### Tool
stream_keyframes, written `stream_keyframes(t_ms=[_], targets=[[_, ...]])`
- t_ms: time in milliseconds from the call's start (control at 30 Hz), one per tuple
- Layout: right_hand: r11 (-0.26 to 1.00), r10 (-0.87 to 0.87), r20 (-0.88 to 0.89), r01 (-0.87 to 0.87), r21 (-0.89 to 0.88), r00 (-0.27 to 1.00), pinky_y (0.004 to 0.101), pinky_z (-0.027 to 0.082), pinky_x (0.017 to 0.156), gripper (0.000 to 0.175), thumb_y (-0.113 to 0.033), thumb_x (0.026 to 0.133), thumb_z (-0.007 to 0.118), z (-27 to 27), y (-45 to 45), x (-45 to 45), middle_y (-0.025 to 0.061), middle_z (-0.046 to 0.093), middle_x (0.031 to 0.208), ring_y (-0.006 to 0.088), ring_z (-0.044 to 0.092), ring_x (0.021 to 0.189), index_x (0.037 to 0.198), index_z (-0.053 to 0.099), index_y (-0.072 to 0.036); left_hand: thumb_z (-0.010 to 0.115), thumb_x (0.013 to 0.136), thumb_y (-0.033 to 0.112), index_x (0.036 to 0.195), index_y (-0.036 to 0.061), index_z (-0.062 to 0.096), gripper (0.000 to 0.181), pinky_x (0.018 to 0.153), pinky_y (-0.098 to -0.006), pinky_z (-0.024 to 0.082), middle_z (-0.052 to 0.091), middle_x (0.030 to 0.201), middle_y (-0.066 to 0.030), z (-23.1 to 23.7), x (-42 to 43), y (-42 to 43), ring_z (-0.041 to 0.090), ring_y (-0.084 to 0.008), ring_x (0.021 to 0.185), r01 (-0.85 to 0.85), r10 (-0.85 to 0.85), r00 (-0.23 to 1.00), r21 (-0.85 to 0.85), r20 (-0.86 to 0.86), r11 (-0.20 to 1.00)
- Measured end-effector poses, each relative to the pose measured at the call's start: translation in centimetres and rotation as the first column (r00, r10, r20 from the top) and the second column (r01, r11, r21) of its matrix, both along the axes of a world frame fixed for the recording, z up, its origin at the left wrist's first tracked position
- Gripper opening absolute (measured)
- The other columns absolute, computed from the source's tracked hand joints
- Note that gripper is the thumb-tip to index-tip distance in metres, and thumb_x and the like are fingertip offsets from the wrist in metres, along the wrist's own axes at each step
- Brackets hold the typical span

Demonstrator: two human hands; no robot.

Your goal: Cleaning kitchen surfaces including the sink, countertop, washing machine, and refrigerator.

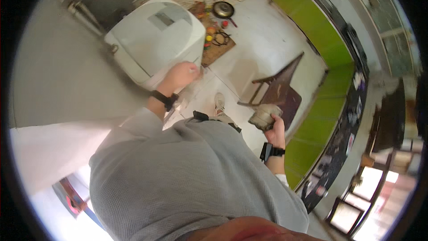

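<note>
My right hand (pixel 276 130) is closed around a crumpled, greyish-beige cloth (pixel 265 115), held in front of a dark brown chair. On the other side, my left hand (pixel 183 73) has its fingers curled beside the front corner of a white top-loading washing machine (pixel 157 36), whose lid is down. Motion blur and a translucent, streaky area lie around that hand, so whether it holds or touches anything cannot be told. Both wrists wear black straps with small devices.
The brown wooden chair (pixel 282 95) stands at right, before green cabinets (pixel 316 147) with a cluttered dark countertop (pixel 334 167). On the white tiled floor beyond are a lidded pan (pixel 223 9), a brown mat (pixel 219 52) with bottles and a black metal ring stand (pixel 220 38).
</note>
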State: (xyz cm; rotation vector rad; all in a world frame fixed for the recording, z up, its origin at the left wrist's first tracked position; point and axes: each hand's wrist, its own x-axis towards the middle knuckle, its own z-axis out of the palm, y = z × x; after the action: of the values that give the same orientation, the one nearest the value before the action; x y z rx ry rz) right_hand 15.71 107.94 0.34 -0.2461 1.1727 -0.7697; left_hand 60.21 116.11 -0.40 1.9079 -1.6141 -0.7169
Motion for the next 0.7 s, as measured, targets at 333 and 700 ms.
stream_keyframes(t_ms=[333, 700], targets=[[0.180, 0.402, -0.677, -0.778, -0.602, 0.617, 0.0416, 0.050, 0.089, 0.038, -0.016, 0.098, 0.053, -4.7, -26.2, 33.6, 0.0172, 0.068, 0.115, 0.0363, 0.064, 0.103, 0.130, 0.055, 0.003, 0.067, 0.088, 0.031, 0.114, 0.0003, 0.066, 0.040, 0.097, -0.0459, 0.048, 0.065, 0.120, -0.0199, 0.1, 8.5, 1.2, 0.058, -0.0380, 0.115, -0.743, 0.744, 0.535, -0.196, 0.402, 0.640], [-0.694, -0.087, -0.938, -0.696, -0.184, 0.335, 0.0605, 0.026, 0.116, 0.066, -0.041, 0.093, 0.060, -10.2, -17.5, 44.2, 0.0215, 0.039, 0.154, 0.0423, 0.034, 0.142, 0.147, 0.047, -0.007, 0.048, 0.098, 0.051, 0.145, 0.0004, 0.044, 0.069, 0.120, -0.0580, 0.015, 0.034, 0.156, -0.0251, -6.3, 11.7, -5.6, 0.025, -0.0432, 0.147, -0.944, 0.743, 0.301, 0.076, 0.598, 0.321]])
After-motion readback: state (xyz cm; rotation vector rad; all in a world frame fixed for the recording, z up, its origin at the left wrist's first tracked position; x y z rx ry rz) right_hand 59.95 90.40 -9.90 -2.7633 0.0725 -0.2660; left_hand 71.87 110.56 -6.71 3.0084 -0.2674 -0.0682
